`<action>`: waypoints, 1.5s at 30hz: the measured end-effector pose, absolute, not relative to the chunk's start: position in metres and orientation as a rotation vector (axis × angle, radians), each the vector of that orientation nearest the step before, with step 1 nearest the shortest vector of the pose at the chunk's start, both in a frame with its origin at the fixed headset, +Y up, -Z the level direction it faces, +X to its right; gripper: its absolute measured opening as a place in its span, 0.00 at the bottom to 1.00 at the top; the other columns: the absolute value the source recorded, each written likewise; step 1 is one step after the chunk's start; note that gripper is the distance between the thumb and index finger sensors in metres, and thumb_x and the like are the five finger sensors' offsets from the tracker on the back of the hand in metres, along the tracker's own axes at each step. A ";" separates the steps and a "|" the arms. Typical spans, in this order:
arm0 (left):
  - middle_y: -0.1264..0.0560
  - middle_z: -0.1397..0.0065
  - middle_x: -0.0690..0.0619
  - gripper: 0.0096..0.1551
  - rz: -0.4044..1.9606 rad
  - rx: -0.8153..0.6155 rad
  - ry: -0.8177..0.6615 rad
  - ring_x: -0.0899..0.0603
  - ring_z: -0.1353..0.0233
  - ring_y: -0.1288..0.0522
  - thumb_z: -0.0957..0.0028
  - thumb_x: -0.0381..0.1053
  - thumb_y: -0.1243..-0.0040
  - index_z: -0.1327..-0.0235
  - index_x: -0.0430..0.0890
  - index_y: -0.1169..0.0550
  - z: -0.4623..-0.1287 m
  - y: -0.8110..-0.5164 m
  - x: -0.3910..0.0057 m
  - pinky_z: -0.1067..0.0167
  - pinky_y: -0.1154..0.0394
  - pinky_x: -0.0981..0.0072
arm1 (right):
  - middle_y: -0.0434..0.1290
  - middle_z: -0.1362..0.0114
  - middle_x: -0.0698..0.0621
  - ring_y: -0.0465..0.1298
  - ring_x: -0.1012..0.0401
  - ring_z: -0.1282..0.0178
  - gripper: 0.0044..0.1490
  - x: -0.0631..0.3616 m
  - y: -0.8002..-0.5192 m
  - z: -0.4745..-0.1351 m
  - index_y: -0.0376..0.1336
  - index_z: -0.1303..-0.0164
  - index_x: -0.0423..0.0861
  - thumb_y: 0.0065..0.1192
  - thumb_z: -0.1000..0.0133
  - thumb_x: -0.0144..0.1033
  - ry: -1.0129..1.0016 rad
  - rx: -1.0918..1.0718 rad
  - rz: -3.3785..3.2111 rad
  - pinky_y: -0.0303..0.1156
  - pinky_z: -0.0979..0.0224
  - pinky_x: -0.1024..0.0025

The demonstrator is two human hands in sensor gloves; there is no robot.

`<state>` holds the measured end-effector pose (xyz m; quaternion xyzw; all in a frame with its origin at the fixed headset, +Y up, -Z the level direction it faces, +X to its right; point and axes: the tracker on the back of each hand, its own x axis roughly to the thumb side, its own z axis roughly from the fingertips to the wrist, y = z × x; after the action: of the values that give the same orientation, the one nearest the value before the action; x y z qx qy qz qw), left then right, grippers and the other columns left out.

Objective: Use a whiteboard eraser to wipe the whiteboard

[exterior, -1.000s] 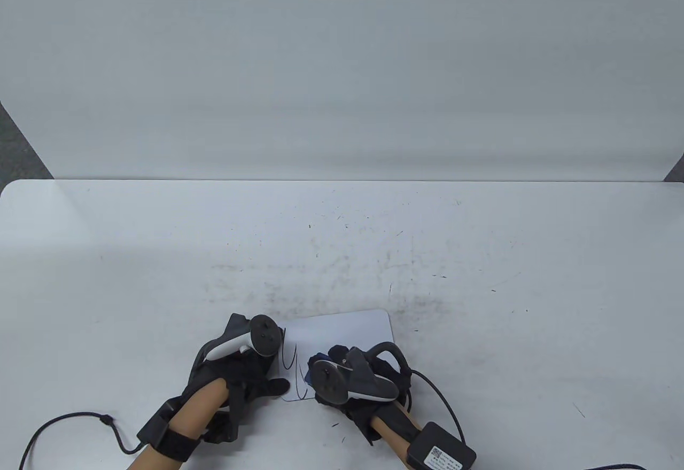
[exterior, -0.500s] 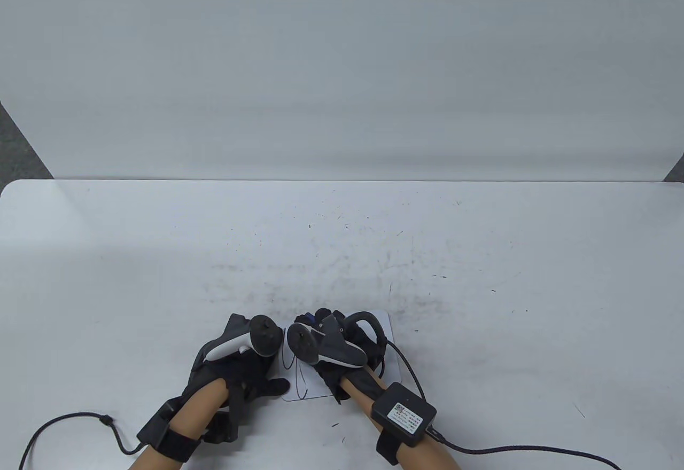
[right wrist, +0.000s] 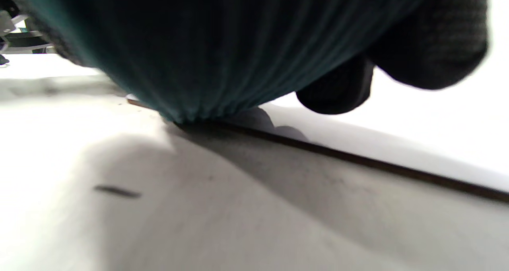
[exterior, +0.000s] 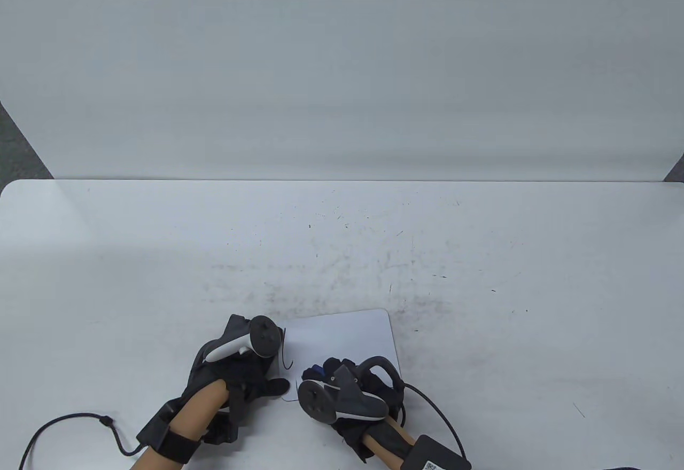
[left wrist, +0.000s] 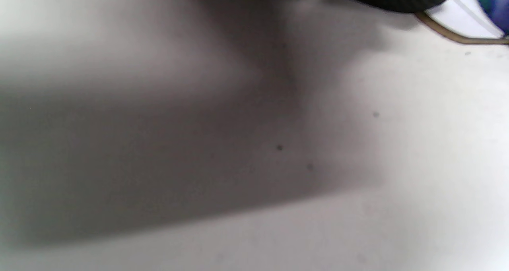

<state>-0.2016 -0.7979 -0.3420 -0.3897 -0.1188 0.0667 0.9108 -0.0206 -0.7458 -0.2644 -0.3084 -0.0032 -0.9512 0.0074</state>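
A small whiteboard (exterior: 344,334) lies near the table's front edge. A short black pen stroke (exterior: 288,360) shows near its left edge and a thin line (exterior: 291,399) near its front edge. My left hand (exterior: 256,379) rests on the board's left edge, its thumb (exterior: 277,386) on the front left corner. My right hand (exterior: 334,374) grips a blue whiteboard eraser (exterior: 315,371) and presses it on the board's front part. In the right wrist view the eraser's dark felt (right wrist: 222,56) meets the board's edge (right wrist: 358,155), with my fingers (right wrist: 429,44) above.
The white table (exterior: 481,256) carries faint grey smudges and small dark specks behind the board. A white wall panel (exterior: 342,64) stands along the table's far edge. Cables trail from both wrists at the table's front edge. The left wrist view shows only shaded tabletop (left wrist: 238,144).
My right hand swept the eraser up to the board's far left part, then back down to its front. Most of the black scribble on the left side is gone. My left hand stayed put.
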 end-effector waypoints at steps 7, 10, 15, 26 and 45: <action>0.86 0.31 0.46 0.63 0.134 -0.835 -0.241 0.33 0.30 0.87 0.59 0.67 0.52 0.37 0.52 0.78 -0.342 -0.799 -0.202 0.36 0.80 0.32 | 0.74 0.36 0.36 0.81 0.47 0.53 0.38 -0.016 -0.751 -0.255 0.65 0.41 0.53 0.63 0.61 0.56 0.035 -0.971 -2.943 0.81 0.61 0.58; 0.87 0.32 0.47 0.63 0.133 -0.845 -0.239 0.33 0.30 0.88 0.59 0.67 0.53 0.38 0.53 0.79 -0.342 -0.799 -0.202 0.36 0.80 0.33 | 0.74 0.36 0.36 0.81 0.47 0.52 0.38 -0.019 -0.751 -0.256 0.65 0.40 0.53 0.62 0.61 0.56 0.019 -0.985 -2.959 0.81 0.61 0.58; 0.87 0.32 0.47 0.63 0.136 -0.844 -0.239 0.33 0.30 0.88 0.59 0.66 0.52 0.38 0.53 0.79 -0.342 -0.799 -0.202 0.36 0.80 0.33 | 0.75 0.36 0.37 0.82 0.48 0.53 0.37 -0.034 -0.746 -0.262 0.65 0.41 0.55 0.62 0.61 0.57 -0.012 -1.016 -2.886 0.81 0.61 0.58; 0.87 0.32 0.47 0.63 0.138 -0.846 -0.242 0.33 0.31 0.88 0.58 0.67 0.53 0.38 0.53 0.79 -0.342 -0.799 -0.202 0.36 0.81 0.33 | 0.75 0.36 0.37 0.82 0.47 0.53 0.37 -0.041 -0.748 -0.282 0.65 0.41 0.54 0.62 0.60 0.56 -0.015 -0.933 -2.946 0.81 0.61 0.57; 0.88 0.32 0.47 0.63 0.166 -0.848 -0.252 0.34 0.31 0.89 0.58 0.67 0.52 0.38 0.52 0.79 -0.342 -0.800 -0.203 0.38 0.82 0.33 | 0.73 0.34 0.37 0.81 0.46 0.52 0.36 -0.069 -0.749 -0.375 0.65 0.39 0.53 0.61 0.58 0.54 0.001 -0.669 -3.079 0.80 0.59 0.56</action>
<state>-0.2034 -0.8001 -0.3419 -0.4097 -0.1220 0.0801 0.9005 -0.0689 -0.7486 -0.3753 -0.2122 0.0003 -0.9772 -0.0048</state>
